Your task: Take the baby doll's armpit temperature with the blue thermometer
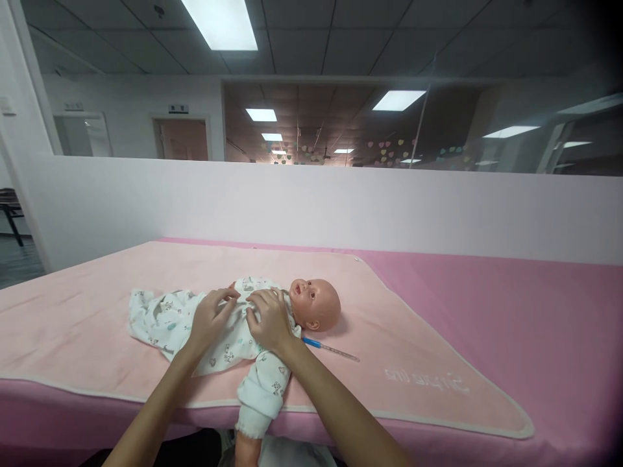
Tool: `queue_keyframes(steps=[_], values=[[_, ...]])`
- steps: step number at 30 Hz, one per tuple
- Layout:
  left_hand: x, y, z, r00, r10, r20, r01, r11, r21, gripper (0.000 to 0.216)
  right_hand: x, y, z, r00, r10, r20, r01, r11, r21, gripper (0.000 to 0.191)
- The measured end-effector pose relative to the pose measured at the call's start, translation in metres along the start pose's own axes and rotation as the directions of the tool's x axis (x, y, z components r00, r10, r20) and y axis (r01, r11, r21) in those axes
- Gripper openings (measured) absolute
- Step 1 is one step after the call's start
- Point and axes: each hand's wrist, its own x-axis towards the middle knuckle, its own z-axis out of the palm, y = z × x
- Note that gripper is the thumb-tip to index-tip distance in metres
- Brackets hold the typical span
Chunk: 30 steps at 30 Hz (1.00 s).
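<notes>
A baby doll (pixel 322 305) lies on its back, with its head to the right. It wears white printed baby clothes (pixel 168 321); one sleeved arm hangs over the front edge. My left hand (pixel 213 316) is at the middle of the clothes' front, its fingers and thumb bent together on the cloth. Just right of it, on the chest below the doll's neck, my right hand (pixel 270 318) has its fingers curled on the same garment. The fingertips partly hide the fabric they grip. Beside the doll's shoulder lies a thin clear thermometer (pixel 335 351) with a blue end.
Under the doll is a peach mat (pixel 413 344) with a pale border, spread over a pink-covered table (pixel 535 311). A low white partition (pixel 341 207) stands behind the table. At the far left, part of a dark-legged piece of furniture (pixel 12 214) shows.
</notes>
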Motion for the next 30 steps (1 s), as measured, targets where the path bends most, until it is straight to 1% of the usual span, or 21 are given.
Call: queue_keyframes(steps=[1, 2, 3, 4, 6, 9, 12, 15, 18, 20, 23, 27, 30], values=[[-0.0008, -0.0009, -0.0009, 0.996, -0.001, 0.089, 0.001, 1.000, 0.009, 0.021, 0.0000, -0.0004, 0.0006, 1.000, 0.003, 0.025, -0.002, 1.000, -0.024, 0.020], [-0.0017, -0.0006, -0.0008, 0.989, -0.003, 0.149, 0.000, 1.000, 0.017, 0.020, -0.0002, -0.0004, 0.0012, 0.999, 0.012, 0.034, -0.011, 0.999, -0.041, 0.019], [-0.0026, 0.0004, 0.0000, 0.983, -0.001, 0.184, -0.003, 1.000, 0.025, 0.019, -0.0005, -0.0002, 0.0017, 0.999, 0.023, 0.034, -0.022, 0.998, -0.053, 0.019], [-0.0035, 0.0018, 0.0012, 0.981, 0.003, 0.194, -0.009, 0.999, 0.031, 0.018, -0.0008, 0.0002, 0.0020, 0.999, 0.032, 0.030, -0.030, 0.998, -0.060, 0.020], [-0.0049, 0.0045, 0.0034, 0.985, 0.011, 0.172, -0.015, 1.000, 0.021, 0.015, -0.0013, 0.0011, 0.0023, 0.999, 0.035, 0.025, -0.034, 0.997, -0.065, 0.020], [-0.0061, 0.0057, 0.0046, 0.989, 0.004, 0.151, 0.001, 1.000, -0.030, 0.013, -0.0014, 0.0020, 0.0026, 1.000, 0.017, 0.023, -0.016, 0.998, -0.059, 0.015], [-0.0069, 0.0049, 0.0041, 0.985, -0.044, 0.167, 0.057, 0.996, -0.072, 0.014, -0.0013, 0.0027, 0.0039, 1.000, -0.007, -0.002, 0.007, 0.999, -0.042, 0.007], [-0.0077, 0.0043, 0.0041, 0.980, -0.111, 0.165, 0.132, 0.984, -0.121, 0.018, -0.0011, 0.0033, 0.0052, 0.999, -0.031, -0.019, 0.031, 0.999, -0.024, 0.005], [-0.0085, 0.0038, 0.0049, 0.981, -0.148, 0.128, 0.166, 0.975, -0.148, 0.020, -0.0008, 0.0030, 0.0048, 0.999, -0.052, -0.013, 0.051, 0.999, -0.017, 0.009], [-0.0088, 0.0031, 0.0054, 0.979, -0.158, 0.132, 0.177, 0.972, -0.154, 0.021, -0.0007, 0.0025, 0.0038, 0.997, -0.077, 0.003, 0.077, 0.997, -0.016, 0.012], [-0.0090, 0.0015, 0.0060, 0.974, -0.171, 0.150, 0.194, 0.969, -0.155, 0.023, -0.0010, 0.0024, 0.0029, 0.995, -0.103, 0.016, 0.103, 0.994, -0.023, 0.010], [-0.0088, 0.0001, 0.0062, 0.974, -0.182, 0.133, 0.199, 0.971, -0.130, 0.023, -0.0014, 0.0042, 0.0044, 0.994, -0.103, 0.021, 0.104, 0.994, -0.020, 0.009], [-0.0083, -0.0004, 0.0051, 0.974, -0.177, 0.143, 0.200, 0.966, -0.166, 0.024, -0.0008, 0.0052, 0.0063, 0.995, -0.091, 0.034, 0.091, 0.996, -0.013, 0.010]])
